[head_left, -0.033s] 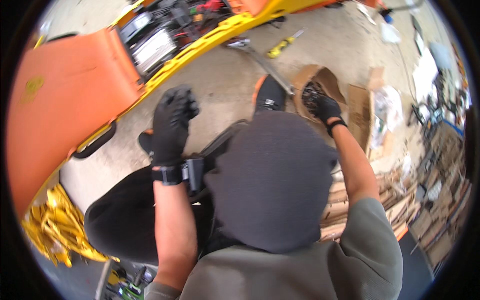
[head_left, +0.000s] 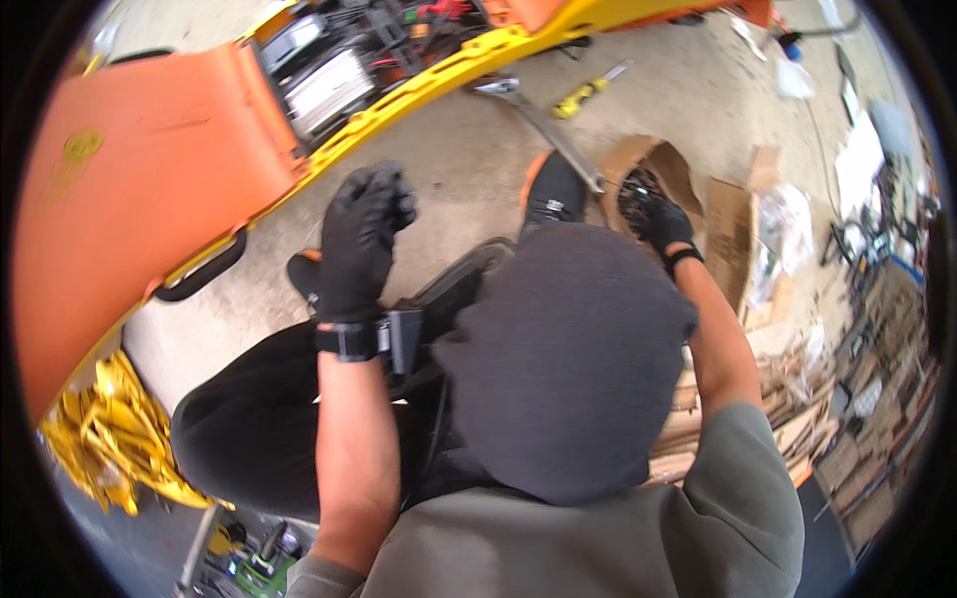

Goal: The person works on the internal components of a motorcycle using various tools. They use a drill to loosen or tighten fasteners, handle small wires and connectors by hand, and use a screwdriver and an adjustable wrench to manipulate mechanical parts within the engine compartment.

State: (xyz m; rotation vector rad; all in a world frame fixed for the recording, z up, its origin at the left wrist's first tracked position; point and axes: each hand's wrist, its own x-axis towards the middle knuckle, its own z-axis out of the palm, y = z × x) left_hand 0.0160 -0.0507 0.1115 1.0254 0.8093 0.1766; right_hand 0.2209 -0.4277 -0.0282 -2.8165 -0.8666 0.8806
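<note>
My left hand (head_left: 364,229), in a black glove, hangs raised left of centre with curled fingers, near the orange and yellow case's edge; whether they hold anything is hidden. My right hand (head_left: 666,224), also gloved, reaches into an open cardboard box (head_left: 676,162) among small dark metal pieces (head_left: 634,197), its fingertips hard to make out. A long steel wrench (head_left: 546,130) lies beside that box, near my shoe (head_left: 551,199). A dark grey rounded fabric shape (head_left: 563,359) hides much of my lap.
The large case (head_left: 140,169) holds tools and parts. A yellow screwdriver (head_left: 578,98) lies on the floor. Opened cardboard with plastic wrap (head_left: 783,229) is at right, alongside stacked cardboard (head_left: 797,399) and assorted metal items. Bunched yellow material (head_left: 110,439) lies lower left.
The whole view has shifted slightly, so the case, wrench, box and both my hands appear a little further right. Both hands keep much the same pose.
</note>
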